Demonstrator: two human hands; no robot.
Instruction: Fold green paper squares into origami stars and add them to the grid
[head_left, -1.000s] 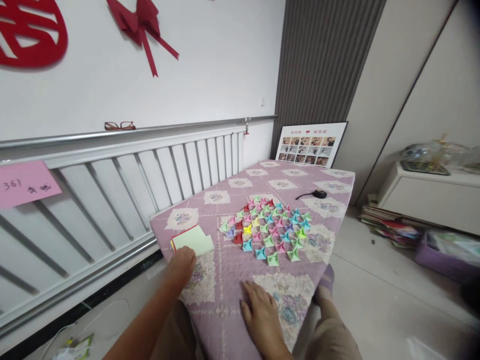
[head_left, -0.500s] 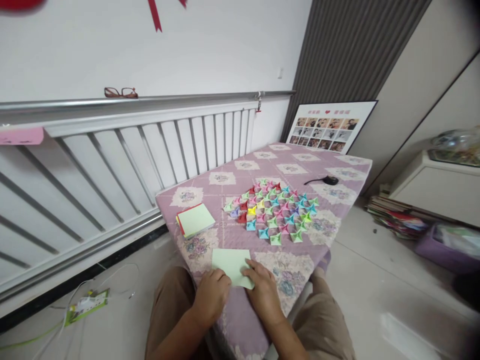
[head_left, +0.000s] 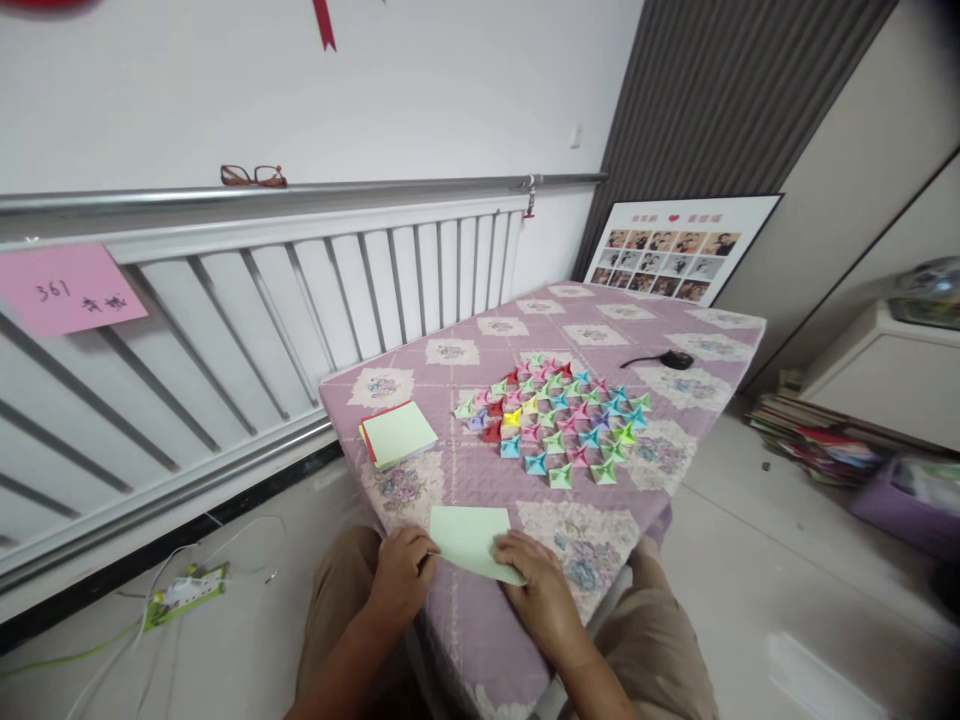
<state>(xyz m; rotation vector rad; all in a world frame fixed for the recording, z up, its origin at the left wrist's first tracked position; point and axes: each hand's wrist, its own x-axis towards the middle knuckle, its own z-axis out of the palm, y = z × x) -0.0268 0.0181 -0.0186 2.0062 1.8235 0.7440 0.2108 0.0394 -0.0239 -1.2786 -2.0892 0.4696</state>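
Observation:
A sheet of pale green paper (head_left: 471, 534) is between my two hands near the front of the table. Its near edge bows in a curve. My left hand (head_left: 405, 570) has its fingers closed at the paper's left edge. On the other side, my right hand (head_left: 541, 590) grips the right edge, fingers on top; the thumb is hard to make out. Beyond and to the left lies a stack of coloured paper (head_left: 403, 434) with a light green sheet uppermost. Several small folded paper pieces (head_left: 559, 476) in many colours stand in rows farther back.
A flowered purple tablecloth (head_left: 480, 645) covers the table, which narrows toward me. A black corded object (head_left: 676, 359) lies at the back right, before a leaning photo board (head_left: 679, 250). A white radiator (head_left: 360, 290) runs along the left wall. Cables and a power strip (head_left: 187, 592) lie on the floor.
My left hand has slid left to the paper's edge. The sheet's near edge has become more curved. The view has shifted, showing more of the pink note on the radiator.

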